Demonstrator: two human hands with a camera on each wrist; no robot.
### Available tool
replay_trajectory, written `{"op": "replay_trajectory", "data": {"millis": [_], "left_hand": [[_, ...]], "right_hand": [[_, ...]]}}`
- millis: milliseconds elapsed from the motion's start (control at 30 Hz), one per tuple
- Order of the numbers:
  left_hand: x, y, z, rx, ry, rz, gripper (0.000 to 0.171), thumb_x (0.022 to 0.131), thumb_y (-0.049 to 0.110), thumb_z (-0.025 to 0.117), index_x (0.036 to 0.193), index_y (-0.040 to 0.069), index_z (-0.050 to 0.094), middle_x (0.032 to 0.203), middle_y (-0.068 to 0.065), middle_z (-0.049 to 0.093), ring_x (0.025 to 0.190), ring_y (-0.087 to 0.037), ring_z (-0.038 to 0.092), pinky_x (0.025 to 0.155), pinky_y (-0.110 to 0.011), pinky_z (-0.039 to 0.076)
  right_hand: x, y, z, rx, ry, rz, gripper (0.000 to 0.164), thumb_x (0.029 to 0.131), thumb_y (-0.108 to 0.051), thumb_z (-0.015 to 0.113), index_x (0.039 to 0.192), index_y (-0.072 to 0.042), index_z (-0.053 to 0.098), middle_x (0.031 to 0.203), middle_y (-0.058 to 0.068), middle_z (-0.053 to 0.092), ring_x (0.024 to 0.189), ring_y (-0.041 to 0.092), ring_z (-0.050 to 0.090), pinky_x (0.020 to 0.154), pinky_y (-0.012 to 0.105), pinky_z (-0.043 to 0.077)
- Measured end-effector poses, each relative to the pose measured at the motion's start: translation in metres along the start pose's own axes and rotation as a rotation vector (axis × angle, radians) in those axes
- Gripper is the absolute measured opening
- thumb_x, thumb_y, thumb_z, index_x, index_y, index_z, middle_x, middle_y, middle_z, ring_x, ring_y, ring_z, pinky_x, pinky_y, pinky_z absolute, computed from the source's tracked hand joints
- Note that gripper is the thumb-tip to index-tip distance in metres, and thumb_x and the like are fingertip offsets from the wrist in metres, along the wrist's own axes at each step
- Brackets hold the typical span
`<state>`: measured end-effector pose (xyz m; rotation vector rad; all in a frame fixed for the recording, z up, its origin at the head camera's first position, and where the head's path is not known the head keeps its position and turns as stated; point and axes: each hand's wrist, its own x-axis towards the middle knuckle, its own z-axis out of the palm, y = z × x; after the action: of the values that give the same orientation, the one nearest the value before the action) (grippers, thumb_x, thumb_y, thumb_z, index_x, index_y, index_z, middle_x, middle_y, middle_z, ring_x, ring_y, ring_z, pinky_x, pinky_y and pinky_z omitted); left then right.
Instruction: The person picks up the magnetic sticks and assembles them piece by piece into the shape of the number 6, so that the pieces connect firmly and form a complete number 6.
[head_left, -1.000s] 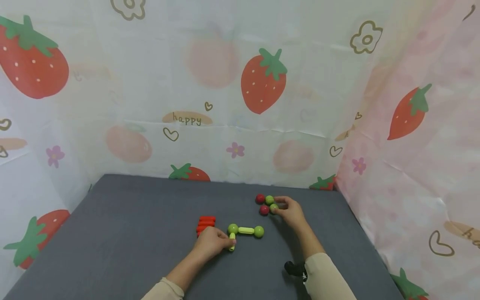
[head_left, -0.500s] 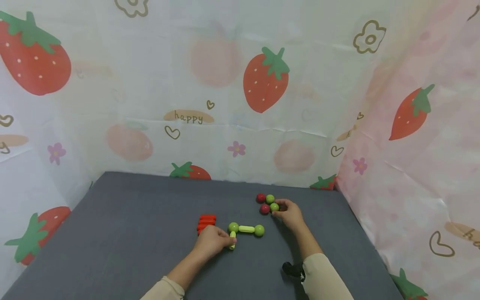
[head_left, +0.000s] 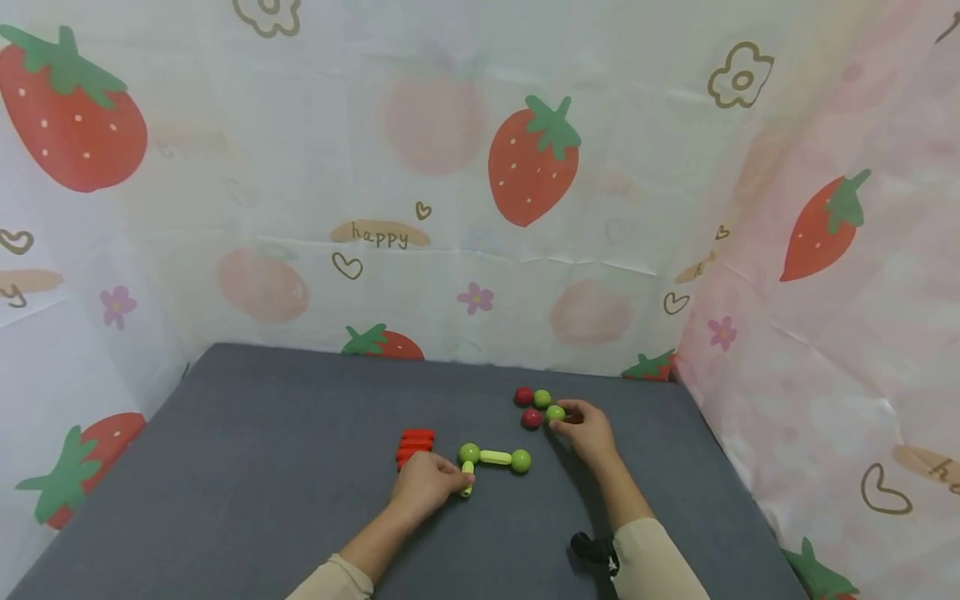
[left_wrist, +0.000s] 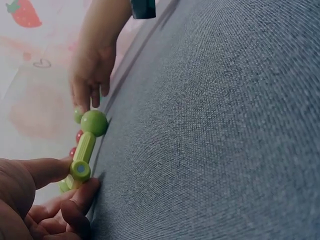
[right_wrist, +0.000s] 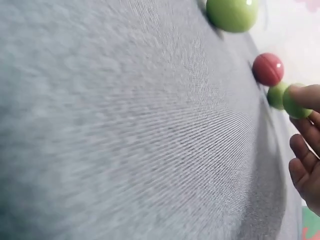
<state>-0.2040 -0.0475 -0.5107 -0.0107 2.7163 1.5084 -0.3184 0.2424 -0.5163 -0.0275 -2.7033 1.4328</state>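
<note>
My left hand (head_left: 426, 485) pinches a short yellow-green rod (head_left: 468, 468) between thumb and fingers; the left wrist view shows the round end (left_wrist: 81, 170) of this rod facing the camera. The rod meets a green ball (head_left: 469, 453), from which a second yellow-green rod (head_left: 495, 457) runs right to another green ball (head_left: 521, 461). Farther back on the right, my right hand (head_left: 591, 435) pinches a smaller-looking green ball (right_wrist: 295, 104) with thumb and fingertips. Beside it are two red balls (head_left: 532, 418) and one more green ball (head_left: 542, 398).
Several red rods (head_left: 417, 437) lie in a stack-like row behind my left hand, partly covered by it. Everything rests on a dark grey cloth-covered table (head_left: 300, 417). Strawberry-print curtains (head_left: 450, 167) stand at the back and both sides. A black device (head_left: 592, 550) sits at my right wrist.
My right hand has drawn the green ball slightly right, away from the red ball beside it. The left hand keeps its pinch on the rod. The head view has shifted a little.
</note>
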Motion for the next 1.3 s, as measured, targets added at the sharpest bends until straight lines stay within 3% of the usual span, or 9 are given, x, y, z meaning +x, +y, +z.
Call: {"op": "replay_trajectory", "data": {"millis": [233, 400, 733, 933, 1167, 1300], "left_hand": [[0.002, 0.000, 0.003, 0.009, 0.022, -0.034, 0.020, 0.079, 0.034, 0.085, 0.076, 0.014, 0.081, 0.073, 0.005, 0.072, 0.062, -0.010, 0.056, 0.056, -0.029, 0.043], [0.005, -0.001, 0.004, 0.017, 0.024, -0.059, 0.020, 0.079, 0.034, 0.085, 0.075, 0.015, 0.082, 0.073, 0.006, 0.072, 0.063, -0.010, 0.057, 0.057, -0.029, 0.044], [0.013, 0.001, 0.001, 0.046, 0.060, -0.046, 0.020, 0.080, 0.031, 0.085, 0.073, 0.013, 0.082, 0.075, 0.002, 0.074, 0.063, -0.011, 0.057, 0.058, -0.029, 0.046], [0.015, 0.004, 0.000, 0.056, 0.090, -0.093, 0.020, 0.079, 0.032, 0.086, 0.071, 0.015, 0.081, 0.070, 0.004, 0.071, 0.061, -0.013, 0.056, 0.056, -0.029, 0.044], [0.015, 0.005, 0.005, 0.028, 0.076, -0.100, 0.021, 0.081, 0.031, 0.085, 0.071, 0.013, 0.080, 0.068, 0.004, 0.070, 0.059, -0.013, 0.057, 0.054, -0.030, 0.044], [0.015, 0.007, 0.005, 0.028, 0.072, -0.093, 0.021, 0.081, 0.031, 0.084, 0.071, 0.013, 0.080, 0.069, 0.004, 0.070, 0.060, -0.013, 0.057, 0.055, -0.029, 0.044]], "right_hand": [[-0.022, -0.015, -0.004, 0.014, 0.021, -0.029, 0.042, 0.088, -0.021, 0.081, 0.128, -0.011, 0.071, 0.118, 0.011, 0.069, 0.106, 0.026, 0.062, 0.079, 0.033, 0.049], [-0.046, -0.031, 0.000, 0.065, -0.020, -0.016, 0.038, 0.089, -0.027, 0.082, 0.124, -0.014, 0.073, 0.116, 0.006, 0.072, 0.106, 0.023, 0.065, 0.082, 0.034, 0.052], [-0.079, -0.053, 0.020, 0.112, -0.177, -0.068, 0.033, 0.087, -0.026, 0.084, 0.116, -0.013, 0.075, 0.107, 0.001, 0.075, 0.094, 0.016, 0.066, 0.079, 0.031, 0.052], [-0.089, -0.056, 0.035, 0.169, -0.319, -0.083, 0.037, 0.087, -0.024, 0.083, 0.117, -0.004, 0.074, 0.107, 0.006, 0.076, 0.091, 0.014, 0.067, 0.077, 0.030, 0.052], [-0.099, -0.053, 0.041, 0.280, -0.465, -0.004, 0.037, 0.090, -0.024, 0.081, 0.119, -0.004, 0.073, 0.099, 0.001, 0.073, 0.075, 0.013, 0.057, 0.060, 0.026, 0.045], [-0.103, -0.051, 0.045, 0.305, -0.490, 0.015, 0.034, 0.090, -0.024, 0.080, 0.117, -0.003, 0.074, 0.090, -0.003, 0.071, 0.065, 0.012, 0.051, 0.053, 0.025, 0.041]]}}
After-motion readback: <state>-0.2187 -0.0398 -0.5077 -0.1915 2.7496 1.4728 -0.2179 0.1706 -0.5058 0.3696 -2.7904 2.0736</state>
